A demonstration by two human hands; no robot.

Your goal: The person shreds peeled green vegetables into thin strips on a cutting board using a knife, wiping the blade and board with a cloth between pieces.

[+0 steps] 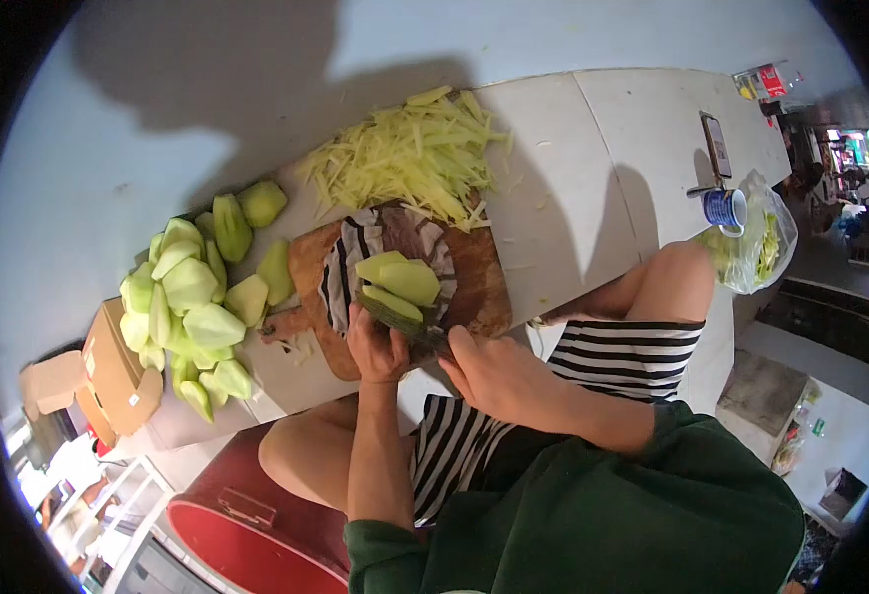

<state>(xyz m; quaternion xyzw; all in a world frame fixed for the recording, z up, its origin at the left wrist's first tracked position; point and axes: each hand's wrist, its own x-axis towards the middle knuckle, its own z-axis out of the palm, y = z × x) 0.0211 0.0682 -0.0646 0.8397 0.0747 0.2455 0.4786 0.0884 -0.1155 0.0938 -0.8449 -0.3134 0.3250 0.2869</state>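
My left hand (380,345) is closed at the near side of the cutting board, its fingers against a pale green fruit slice (392,303). The fruit looks like peeled green mango. My right hand (486,372) is wrapped round the handle of a knife (433,340); its dark blade points left under the slice and is partly hidden. Just beyond lie more peeled pieces (410,280) on a striped cloth (353,259), which is spread on the wooden cutting board (478,280). A heap of pale green strips (410,148) rests at the board's far edge.
Many peeled green pieces (189,284) are piled to the left, near a cardboard box (118,368). Below stands a red tub (246,530). To the right are a phone (716,146), a blue mug (722,208) and a plastic bag (763,247) with green contents.
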